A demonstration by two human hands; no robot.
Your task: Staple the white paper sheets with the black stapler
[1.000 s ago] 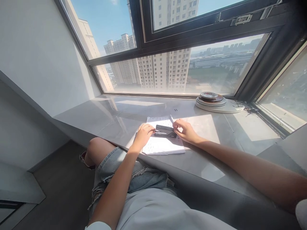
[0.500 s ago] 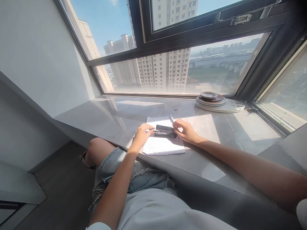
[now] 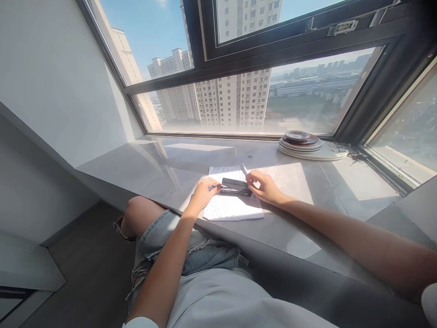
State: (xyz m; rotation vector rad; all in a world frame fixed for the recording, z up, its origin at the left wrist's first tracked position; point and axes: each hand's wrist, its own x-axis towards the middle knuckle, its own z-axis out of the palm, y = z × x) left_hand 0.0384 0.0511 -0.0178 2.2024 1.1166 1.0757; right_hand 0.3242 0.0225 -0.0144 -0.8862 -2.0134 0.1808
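Note:
A black stapler [image 3: 235, 183] lies above the paper [image 3: 235, 209], its top arm raised from its base and a thin metal strip showing between them. My right hand [image 3: 262, 186] is closed round the stapler's right end. At the left end, the fingers of my left hand [image 3: 204, 193] are pinched together by the opening; what they hold is too small to make out. A slim whitish, pen-like thing [image 3: 244, 168] sticks up just beyond my right fingers, its lower end hidden.
Two small dark pieces [image 3: 250, 156] lie on the grey sill [image 3: 191, 157] behind the paper. A stack of plates [image 3: 300, 141] stands at the back right, with dark cord-like bits [image 3: 357, 157] near it. Window frames [image 3: 239, 134] edge the sill, and my knee [image 3: 143, 207] is below its front edge.
My left fingertips have shifted slightly to the right, closer to the stapler's open mouth. The right hand and the paper stay in place.

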